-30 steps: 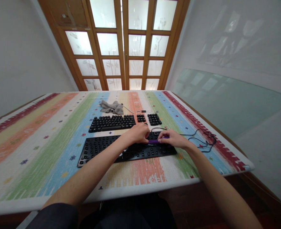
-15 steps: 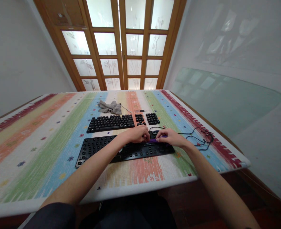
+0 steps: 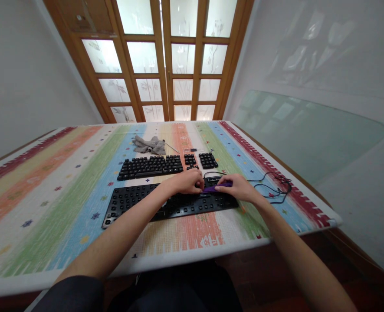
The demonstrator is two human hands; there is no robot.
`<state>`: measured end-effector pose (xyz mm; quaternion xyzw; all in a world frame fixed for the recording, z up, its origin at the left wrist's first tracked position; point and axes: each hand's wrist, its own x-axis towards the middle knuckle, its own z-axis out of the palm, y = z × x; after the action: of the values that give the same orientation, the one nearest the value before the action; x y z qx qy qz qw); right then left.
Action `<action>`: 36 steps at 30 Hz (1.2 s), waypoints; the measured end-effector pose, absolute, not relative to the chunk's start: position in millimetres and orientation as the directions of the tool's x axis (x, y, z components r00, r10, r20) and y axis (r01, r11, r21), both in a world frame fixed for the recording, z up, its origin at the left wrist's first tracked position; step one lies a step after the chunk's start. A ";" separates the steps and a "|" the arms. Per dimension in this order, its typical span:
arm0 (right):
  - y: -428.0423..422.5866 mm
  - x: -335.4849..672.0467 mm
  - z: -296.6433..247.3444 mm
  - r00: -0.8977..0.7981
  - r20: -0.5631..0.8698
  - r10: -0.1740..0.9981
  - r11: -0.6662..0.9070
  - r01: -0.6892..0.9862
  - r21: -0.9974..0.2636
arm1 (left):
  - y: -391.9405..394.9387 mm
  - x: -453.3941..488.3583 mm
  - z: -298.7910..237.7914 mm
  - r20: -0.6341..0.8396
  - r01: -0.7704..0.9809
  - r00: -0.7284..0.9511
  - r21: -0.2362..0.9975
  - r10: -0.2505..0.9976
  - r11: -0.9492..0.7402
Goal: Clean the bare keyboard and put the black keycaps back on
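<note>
A black keyboard base [image 3: 129, 203] with its keycaps off lies slanted before me, bare switches in rows. Over its right half both my hands hold a thin purple strip of cloth [image 3: 211, 189]. My left hand [image 3: 191, 181] has its fingers curled down at the strip's left end, close against the switches. The right end is pinched between the thumb and fingers of my right hand [image 3: 236, 187]. My left forearm hides the middle of the base. Removed keycaps [image 3: 151, 166] stand in keyboard order just behind it.
Behind the keycaps lie a crumpled grey cloth [image 3: 149, 145], a thin rod [image 3: 172, 146] and a small black-handled tool [image 3: 191, 150]. A black cable [image 3: 278, 186] coils to the right. The striped tablecloth [image 3: 71, 208] covers the table, with a wall beside its right edge.
My right hand has lifted and tilted its end of the purple strip slightly, showing more of it. My left hand stays nearly in place, and the keyboard base has not moved noticeably.
</note>
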<state>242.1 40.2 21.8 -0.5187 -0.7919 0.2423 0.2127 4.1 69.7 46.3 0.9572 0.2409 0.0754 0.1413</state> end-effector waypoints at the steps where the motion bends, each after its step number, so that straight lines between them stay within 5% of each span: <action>1: 40.2 243.2 21.6 -0.333 0.091 0.939 0.318 0.734 -0.600 | 69.8 4.6 46.5 0.086 0.443 0.868 0.308 0.489 -0.842; 20: 37.3 251.6 23.0 -0.152 0.044 0.987 0.123 0.566 -0.815 | 74.2 22.2 45.4 0.092 0.535 0.814 0.264 0.573 -0.802; 36: 27.4 252.8 30.5 -0.117 0.035 0.993 0.098 0.595 -0.798 | 74.6 25.2 45.5 0.093 0.600 0.776 0.194 0.623 -0.776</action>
<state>252.8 27.4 30.5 -0.5888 -0.6740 0.3227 0.3081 25.2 74.6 45.5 0.9393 0.3256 0.0761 0.0770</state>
